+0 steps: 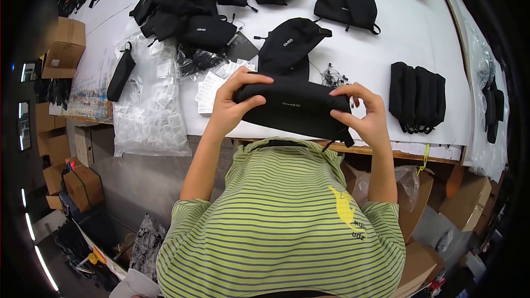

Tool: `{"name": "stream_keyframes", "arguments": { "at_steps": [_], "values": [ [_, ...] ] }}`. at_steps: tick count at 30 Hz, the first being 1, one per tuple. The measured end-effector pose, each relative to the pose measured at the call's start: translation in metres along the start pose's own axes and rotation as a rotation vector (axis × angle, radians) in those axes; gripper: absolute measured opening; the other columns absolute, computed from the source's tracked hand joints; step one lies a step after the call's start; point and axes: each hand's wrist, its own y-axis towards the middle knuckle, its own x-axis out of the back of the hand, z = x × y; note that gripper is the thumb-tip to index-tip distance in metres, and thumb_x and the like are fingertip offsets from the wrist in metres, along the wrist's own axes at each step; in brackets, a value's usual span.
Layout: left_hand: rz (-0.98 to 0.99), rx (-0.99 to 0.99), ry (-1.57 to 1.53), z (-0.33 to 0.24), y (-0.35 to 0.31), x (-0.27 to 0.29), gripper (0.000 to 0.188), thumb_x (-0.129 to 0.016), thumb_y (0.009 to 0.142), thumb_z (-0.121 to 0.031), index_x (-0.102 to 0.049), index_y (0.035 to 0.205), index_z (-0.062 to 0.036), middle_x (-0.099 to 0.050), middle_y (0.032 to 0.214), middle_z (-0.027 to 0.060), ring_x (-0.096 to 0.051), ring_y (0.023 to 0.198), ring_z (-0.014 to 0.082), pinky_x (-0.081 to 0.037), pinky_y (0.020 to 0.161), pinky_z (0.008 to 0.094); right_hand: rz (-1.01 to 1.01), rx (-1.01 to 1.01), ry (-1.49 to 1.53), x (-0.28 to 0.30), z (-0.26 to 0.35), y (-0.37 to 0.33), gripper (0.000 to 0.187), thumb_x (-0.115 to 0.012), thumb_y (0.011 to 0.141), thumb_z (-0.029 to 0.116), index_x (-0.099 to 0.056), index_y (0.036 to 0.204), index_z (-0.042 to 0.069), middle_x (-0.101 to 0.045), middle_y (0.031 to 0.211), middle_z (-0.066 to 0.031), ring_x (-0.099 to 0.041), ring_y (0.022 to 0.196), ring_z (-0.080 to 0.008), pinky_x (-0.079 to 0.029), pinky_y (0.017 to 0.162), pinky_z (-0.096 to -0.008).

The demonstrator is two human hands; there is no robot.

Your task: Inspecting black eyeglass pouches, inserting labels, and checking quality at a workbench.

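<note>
A long black zippered pouch (295,107) with a small light mark on its side is held level over the table's near edge, in front of my chest. My left hand (237,99) grips its left end, fingers on top and thumb on the facing side. At the right end, my right hand (361,113) pinches it between fingers and thumb; a dark pull hangs below. Just behind lie more black pouches (292,44), partly hidden by the held one. A stack of white printed cards (207,95) sits beside my left hand, and thin black string loops (333,76) lie beyond my right.
Heaped black pouches (185,8) cover the table's far left. Several filled ones (417,98) stand in a row at right, and two (353,8) overlap at the back. A clear bag of labels (149,105) overhangs the front edge at left. Cardboard boxes (66,44) stand on the left.
</note>
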Motion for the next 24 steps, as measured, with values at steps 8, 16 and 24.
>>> {"name": "stream_keyframes", "arguments": {
  "at_steps": [8, 16, 24],
  "values": [
    [-0.149, 0.088, 0.185, -0.004, 0.003, -0.033, 0.017, -0.074, 0.068, -0.001, -0.060, 0.077, 0.0020, -0.054, 0.076, 0.0066, -0.048, 0.073, 0.0188, -0.037, 0.069, 0.0270, 0.184, -0.412, 0.191, 0.019, -0.013, -0.019, 0.027, -0.072, 0.074, 0.006, -0.066, 0.100, 0.005, -0.062, 0.074, -0.0015, -0.047, 0.050, -0.0025, -0.036, 0.046, -0.0183],
    [-0.217, 0.328, 0.442, 0.026, -0.005, 0.027, 0.036, -0.055, 0.093, -0.017, -0.047, 0.126, -0.0043, -0.049, 0.126, 0.0087, -0.057, 0.094, 0.0166, -0.047, 0.078, 0.0287, -0.629, -0.381, -0.220, 0.108, -0.030, -0.064, 0.029, -0.069, 0.081, 0.006, -0.063, 0.109, 0.007, -0.060, 0.098, -0.0109, -0.058, 0.053, -0.0072, -0.044, 0.046, -0.0190],
    [-0.298, 0.677, 0.848, 0.051, -0.066, 0.078, 0.070, -0.072, 0.079, -0.031, -0.039, 0.130, 0.0039, -0.050, 0.114, 0.0170, -0.051, 0.097, 0.0275, -0.042, 0.086, 0.0362, -1.157, -0.500, -1.012, 0.249, -0.142, -0.138, 0.051, -0.063, 0.086, 0.014, -0.047, 0.134, 0.015, -0.064, 0.103, -0.0174, -0.067, 0.073, -0.0244, -0.049, 0.062, -0.0342]
  ]
}}
